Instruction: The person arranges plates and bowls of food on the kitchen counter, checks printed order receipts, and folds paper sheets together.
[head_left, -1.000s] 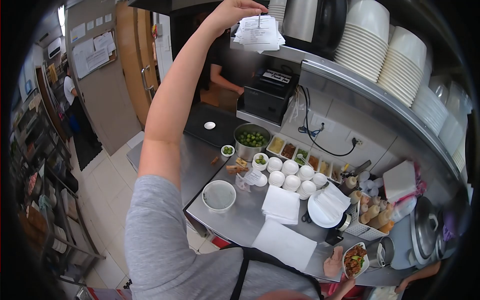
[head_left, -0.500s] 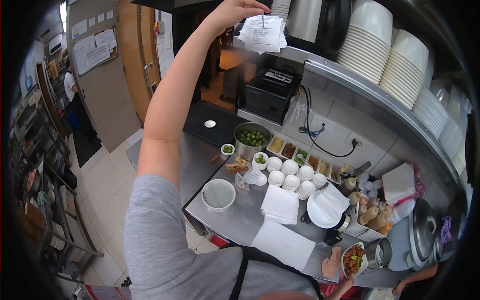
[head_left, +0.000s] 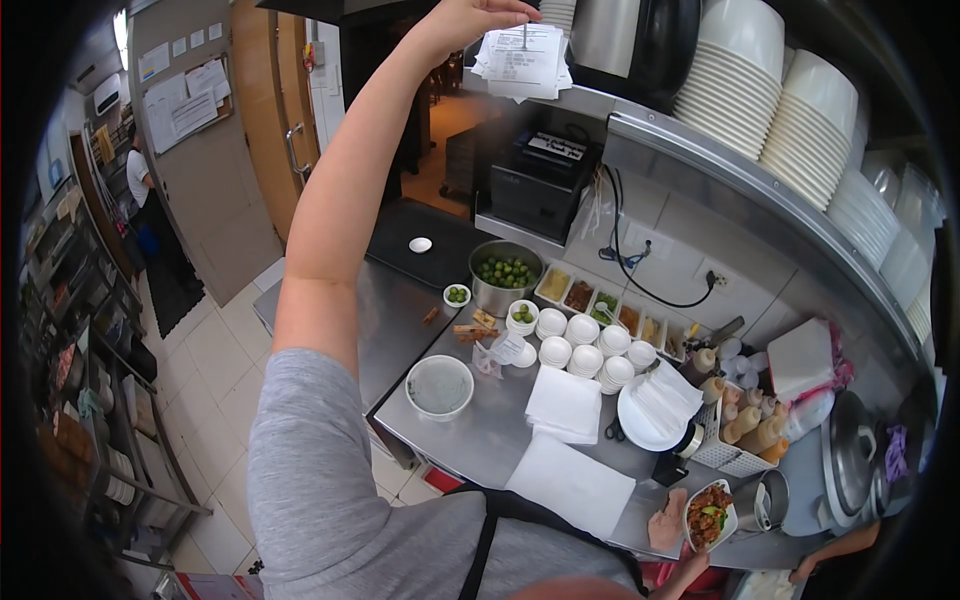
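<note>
My left hand [head_left: 482, 22] is raised at the top of the view, thumb and fingers pinched at the top of a thin metal receipt spike [head_left: 525, 36]. Below those fingers hangs a stack of printed receipts [head_left: 523, 64] at the shelf's edge. Low on the right, my right hand [head_left: 687, 570] is closed on the rim of a white bowl [head_left: 731, 528] and tilts it slightly; most of its fingers are hidden. Browned food with green pieces [head_left: 708, 514] fills the bowl. Beside it on the counter lies a crumpled pinkish cloth or glove [head_left: 667, 520].
Stacked white bowls [head_left: 725, 85] stand on the overhead shelf. The steel counter holds a pot of green limes [head_left: 505, 272], small white cups [head_left: 584, 328], paper sheets [head_left: 570, 485], and a basket of sauce bottles [head_left: 745, 425]. Another person's arm [head_left: 840, 550] reaches in at right.
The view has shifted very slightly. My left hand stays at the spike, and the receipts sit a little higher in view. My right hand still holds the bowl.
</note>
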